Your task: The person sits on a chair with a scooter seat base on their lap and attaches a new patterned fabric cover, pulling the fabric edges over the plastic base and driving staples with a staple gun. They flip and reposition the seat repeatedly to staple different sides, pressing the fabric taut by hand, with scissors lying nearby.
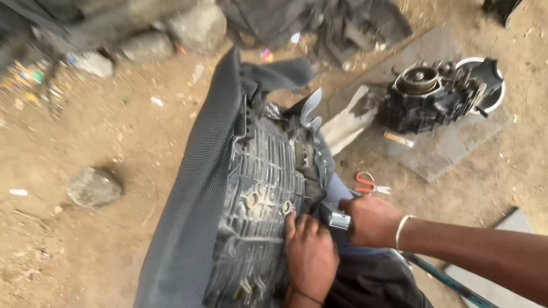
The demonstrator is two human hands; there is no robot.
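Outdoor ground, bare packed dirt point(114, 148), littered with scraps and pebbles. An upturned motorcycle seat point(257, 188) lies at the centre, ribbed plastic underside up, its dark textured cover point(200, 171) pulled loose along the left edge. The left hand point(311, 254) rests flat on the seat's underside near the lower right, fingers spread and released, pinning the cover edge. The right hand point(371, 219), a metal bangle on its wrist, is clenched around a small metal tool point(339, 219) at the seat's right edge. Red-handled scissors point(368, 183) lie just right of the seat. An engine block point(434, 94) sits on a grey slab further right. Rocks point(94, 187) lie left of the seat.
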